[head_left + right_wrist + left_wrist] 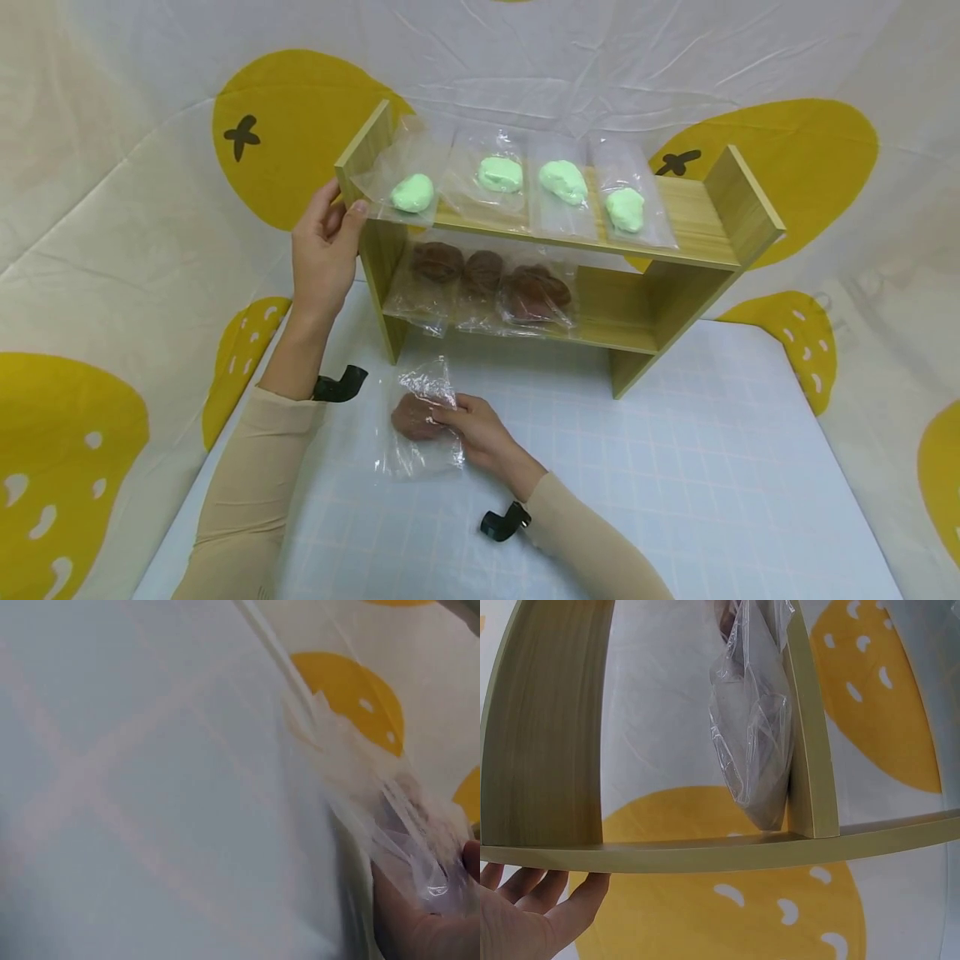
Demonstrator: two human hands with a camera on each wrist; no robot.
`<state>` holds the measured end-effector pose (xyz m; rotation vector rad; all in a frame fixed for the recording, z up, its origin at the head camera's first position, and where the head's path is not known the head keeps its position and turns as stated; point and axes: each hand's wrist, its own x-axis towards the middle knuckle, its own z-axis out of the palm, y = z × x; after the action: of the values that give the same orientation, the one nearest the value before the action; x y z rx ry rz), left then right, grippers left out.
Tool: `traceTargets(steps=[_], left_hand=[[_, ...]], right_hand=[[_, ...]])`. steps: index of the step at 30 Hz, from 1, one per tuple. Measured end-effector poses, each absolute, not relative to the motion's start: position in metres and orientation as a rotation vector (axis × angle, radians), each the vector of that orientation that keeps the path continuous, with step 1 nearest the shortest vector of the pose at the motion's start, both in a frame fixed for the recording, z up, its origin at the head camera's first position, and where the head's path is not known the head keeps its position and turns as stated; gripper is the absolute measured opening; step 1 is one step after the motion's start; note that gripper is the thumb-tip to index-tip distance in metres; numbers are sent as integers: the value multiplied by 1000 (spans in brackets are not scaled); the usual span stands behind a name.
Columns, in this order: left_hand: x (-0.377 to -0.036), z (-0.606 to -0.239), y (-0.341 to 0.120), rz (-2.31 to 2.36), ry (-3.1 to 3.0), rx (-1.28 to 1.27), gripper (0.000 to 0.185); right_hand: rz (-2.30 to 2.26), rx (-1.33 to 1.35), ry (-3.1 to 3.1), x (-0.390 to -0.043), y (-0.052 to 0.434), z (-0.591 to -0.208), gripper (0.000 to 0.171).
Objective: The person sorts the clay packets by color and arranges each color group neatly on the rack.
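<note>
Over the table, my right hand (483,432) pinches a clear plastic bag with a brown dough-like lump (412,417) inside, thumb on top. In the right wrist view, that bag (420,847) shows at the right edge between thumb and fingers. My left hand (326,242) rests against the left side panel of a wooden shelf (697,204), fingertips on its outer face (544,911). Three bagged brown lumps (483,271) lie side by side on the lower board. Along the upper board lie several bagged pale green lumps (562,182).
The shelf stands on a table with a pale checked cloth (570,433). Behind and at both sides hangs a white sheet (510,58) with yellow shapes. On each wrist sits a black camera mount, such as the left one (341,385).
</note>
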<state>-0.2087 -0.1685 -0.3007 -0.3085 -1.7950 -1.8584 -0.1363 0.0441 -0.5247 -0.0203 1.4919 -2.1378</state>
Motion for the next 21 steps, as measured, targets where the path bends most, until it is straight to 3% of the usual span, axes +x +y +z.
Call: traceTargets(steps=[21], left_hand=[[-209, -301, -169, -1859, -1786, -323, 43]], right_hand=[[-2170, -202, 1380, -100, 126, -492, 53]])
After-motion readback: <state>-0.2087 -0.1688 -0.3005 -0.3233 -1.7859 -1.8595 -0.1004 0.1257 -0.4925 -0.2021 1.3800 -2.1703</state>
